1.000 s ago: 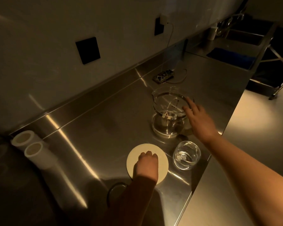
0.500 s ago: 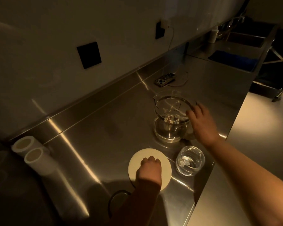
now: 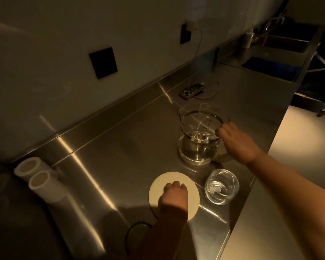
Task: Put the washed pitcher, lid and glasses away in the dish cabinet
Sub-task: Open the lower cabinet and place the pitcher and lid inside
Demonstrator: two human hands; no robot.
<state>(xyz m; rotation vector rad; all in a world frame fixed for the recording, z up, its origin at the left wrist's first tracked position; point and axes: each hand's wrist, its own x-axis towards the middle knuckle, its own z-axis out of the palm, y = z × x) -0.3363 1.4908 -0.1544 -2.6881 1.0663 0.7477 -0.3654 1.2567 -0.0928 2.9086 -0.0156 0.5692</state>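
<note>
A clear glass pitcher stands upright on the steel counter. My right hand is at its right side, fingers curled around the handle and rim there. In front of the pitcher lies a round pale lid, flat on the counter. My left hand rests on the lid with its fingers curled under; what they grip is hidden. A short clear glass stands to the right of the lid, near the counter's front edge.
Two white tubes lie at the left. A phone with a cable lies by the backsplash behind the pitcher. A sink and a white bottle are at the far right. A dark cord loop sits near my left sleeve.
My right hand has moved from open above the pitcher's rim down onto its right side, and its fingers have curled there. The left hand stays on the lid.
</note>
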